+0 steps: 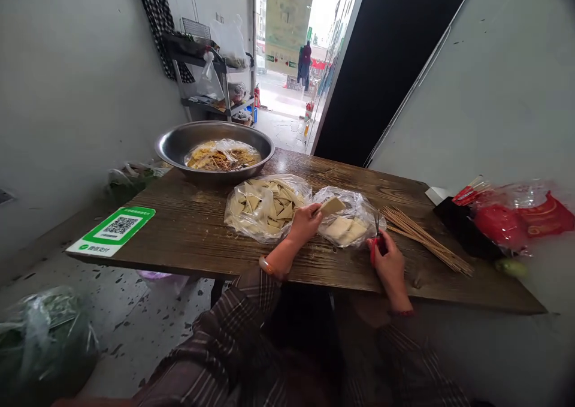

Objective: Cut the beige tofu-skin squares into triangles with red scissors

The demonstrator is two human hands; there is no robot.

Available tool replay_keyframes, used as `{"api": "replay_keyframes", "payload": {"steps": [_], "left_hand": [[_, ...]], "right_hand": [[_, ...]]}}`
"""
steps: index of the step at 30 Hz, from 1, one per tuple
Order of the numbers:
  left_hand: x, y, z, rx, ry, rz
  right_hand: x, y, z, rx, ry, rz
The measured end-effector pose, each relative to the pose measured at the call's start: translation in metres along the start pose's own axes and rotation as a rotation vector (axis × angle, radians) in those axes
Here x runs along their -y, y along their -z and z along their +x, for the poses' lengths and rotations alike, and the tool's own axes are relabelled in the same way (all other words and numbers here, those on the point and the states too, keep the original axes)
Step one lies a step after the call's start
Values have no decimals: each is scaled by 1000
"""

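My left hand (305, 225) is closed on a flat tan slab (331, 206), which it holds above two plastic bags. In my right hand (389, 263) are red-handled scissors (373, 251), their blades pointing up and away from me. The bag on the left (265, 208) holds several cut tan pieces, many of them triangular. Pale square slabs (345, 231) lie in the open bag on the right, between my hands. Just beyond my right hand, a bundle of thin wooden sticks (424, 239) rests on the wooden table (188, 239).
A large metal bowl (173, 155) with food in it stands at the table's back left. A green QR code card (117, 230) lies at the left end. At the right end are a black box (465, 227) and red packages (498, 227). Behind stands a shelf rack (197, 61).
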State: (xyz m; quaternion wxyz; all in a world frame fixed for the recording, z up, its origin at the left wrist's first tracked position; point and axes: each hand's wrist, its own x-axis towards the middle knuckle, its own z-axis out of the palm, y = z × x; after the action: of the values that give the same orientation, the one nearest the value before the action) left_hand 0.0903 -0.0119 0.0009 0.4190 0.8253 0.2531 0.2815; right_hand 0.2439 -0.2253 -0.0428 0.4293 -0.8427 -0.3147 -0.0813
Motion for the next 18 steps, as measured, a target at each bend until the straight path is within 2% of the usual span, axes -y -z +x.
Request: {"api": "replay_keyframes", "payload": {"steps": [3,4,6,8,9,10,12,13,15,18], "left_hand": [[0,0,3,-153,-23,-611],[-1,1,3,-186,-34,-731],[-6,5,-1,-246,-66,-802],[-12,11,-7,-315,-102,-690],[-16,14,-11,-350,-128,-594],[-20,16,-16,-379,-169,-486],[-27,20,-26,-418,-309,-278],[-30,21,-32,-419,-392,-178],[-33,22,-42,-395,-517,5],[-32,24,-58,-304,-545,230]], "right_hand": [[1,2,1,-106,-23,98],[3,5,3,-138,-26,136],[14,12,5,-189,-37,197],[34,19,5,-221,-51,280],[48,23,5,-185,-49,367],[64,24,3,-127,-56,492],[97,24,-2,68,-115,786],[113,21,-4,186,-146,918],[137,13,-9,301,-207,1090],[151,-1,-14,274,-319,1145]]}}
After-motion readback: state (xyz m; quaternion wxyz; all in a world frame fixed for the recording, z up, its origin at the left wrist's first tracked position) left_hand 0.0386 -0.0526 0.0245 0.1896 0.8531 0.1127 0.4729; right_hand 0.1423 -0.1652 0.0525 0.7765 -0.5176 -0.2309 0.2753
